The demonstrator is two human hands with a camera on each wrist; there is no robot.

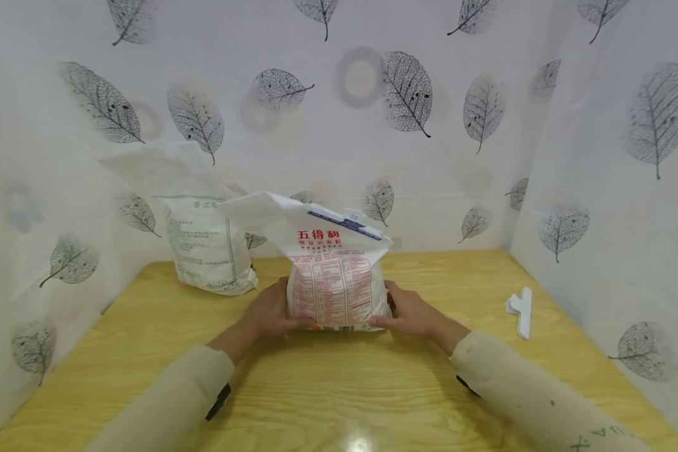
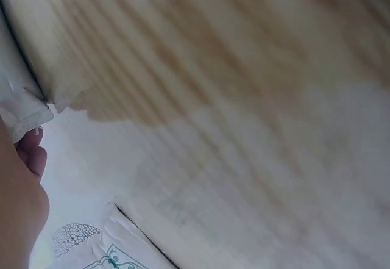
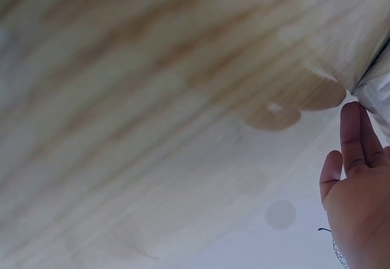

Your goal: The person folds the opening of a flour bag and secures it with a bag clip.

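while the red-printed bag (image 1: 333, 276) stood on the table (image 1: 339, 376) at frame centre, a blue-and-white clip (image 1: 346, 223) sat across its top; closure there looked done. left hand (image 1: 267, 312) and right hand (image 1: 417, 312) gripped its sides, thumbs in front. green-printed bag (image 1: 200, 245), left of frame, showed no clip, so probably left to do. white clip (image 1: 524, 314) lay loose, right of frame.

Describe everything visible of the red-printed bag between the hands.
The red-printed bag is white and full-looking below, its material resembling cloth or plastic, with large red characters above columns of small print. A blue-and-white clip sits along its sloping top edge; a loose corner juts leftward. Upright, it seemingly rests on the table, with left grip and right grip holding its lower sides.
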